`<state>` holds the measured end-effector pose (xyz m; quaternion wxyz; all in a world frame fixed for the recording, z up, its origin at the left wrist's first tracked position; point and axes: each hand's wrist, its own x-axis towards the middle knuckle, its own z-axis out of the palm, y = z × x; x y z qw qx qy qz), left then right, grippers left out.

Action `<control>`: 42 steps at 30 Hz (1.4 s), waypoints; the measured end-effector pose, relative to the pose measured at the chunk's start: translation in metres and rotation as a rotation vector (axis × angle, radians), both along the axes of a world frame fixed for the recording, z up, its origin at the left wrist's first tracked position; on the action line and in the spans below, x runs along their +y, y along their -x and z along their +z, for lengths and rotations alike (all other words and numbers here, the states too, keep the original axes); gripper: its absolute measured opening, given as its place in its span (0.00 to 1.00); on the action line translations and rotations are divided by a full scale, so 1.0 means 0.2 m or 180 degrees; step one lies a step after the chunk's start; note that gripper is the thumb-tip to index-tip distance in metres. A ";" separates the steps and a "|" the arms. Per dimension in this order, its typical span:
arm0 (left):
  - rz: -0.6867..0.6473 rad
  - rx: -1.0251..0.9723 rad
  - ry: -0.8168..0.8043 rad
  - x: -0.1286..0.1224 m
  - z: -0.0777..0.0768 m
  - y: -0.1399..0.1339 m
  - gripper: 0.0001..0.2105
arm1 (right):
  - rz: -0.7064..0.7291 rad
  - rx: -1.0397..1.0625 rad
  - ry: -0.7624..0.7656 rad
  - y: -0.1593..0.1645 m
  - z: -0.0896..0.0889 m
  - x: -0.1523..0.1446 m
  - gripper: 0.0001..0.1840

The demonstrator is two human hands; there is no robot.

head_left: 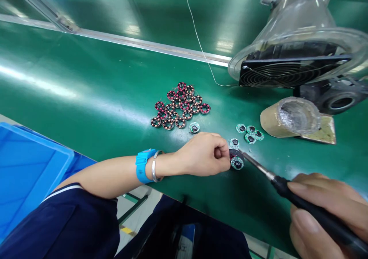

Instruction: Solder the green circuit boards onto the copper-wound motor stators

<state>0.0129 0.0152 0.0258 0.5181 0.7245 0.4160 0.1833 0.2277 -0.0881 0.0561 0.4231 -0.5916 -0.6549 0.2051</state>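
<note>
My right hand [324,213] is wrapped round the black handle of a soldering iron [267,172], its metal tip pointing left. The tip reaches a black ring-shaped part [236,153], with a round green circuit board [237,163] in front and another small round board [234,143] just behind. My left hand [204,153] is closed in a pinch at the ring's left side, where a bit of red shows. Its fingertips are hidden, so what they grip cannot be made out. Beyond that hand, a single round board [194,127] lies near a cluster of copper-wound coil rings [180,105].
Several round boards [250,133] lie near a tan cup [270,117]. Above hangs a clear fume hood [301,13] with a black fan grille [278,73]. Thin solder wire [198,38] trails down to it. A blue bin [28,174] stands left of the green table [94,98].
</note>
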 end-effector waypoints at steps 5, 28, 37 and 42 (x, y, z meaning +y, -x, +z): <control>-0.0021 0.0022 -0.0025 0.00 0.00 0.00 0.02 | 0.0260 -0.0546 -0.0602 0.02 -0.10 0.09 0.21; -0.0336 -0.0421 -0.0484 -0.03 -0.03 0.01 0.11 | 0.0398 -0.0996 -0.0540 0.03 -0.17 0.14 0.18; -0.0362 -0.0076 -0.1057 -0.04 -0.03 -0.02 0.06 | 0.0452 -0.0990 -0.0557 0.05 -0.17 0.14 0.18; -0.0584 0.0099 -0.1619 -0.06 -0.03 0.01 0.10 | 0.0517 -0.1104 -0.0693 0.07 -0.17 0.14 0.19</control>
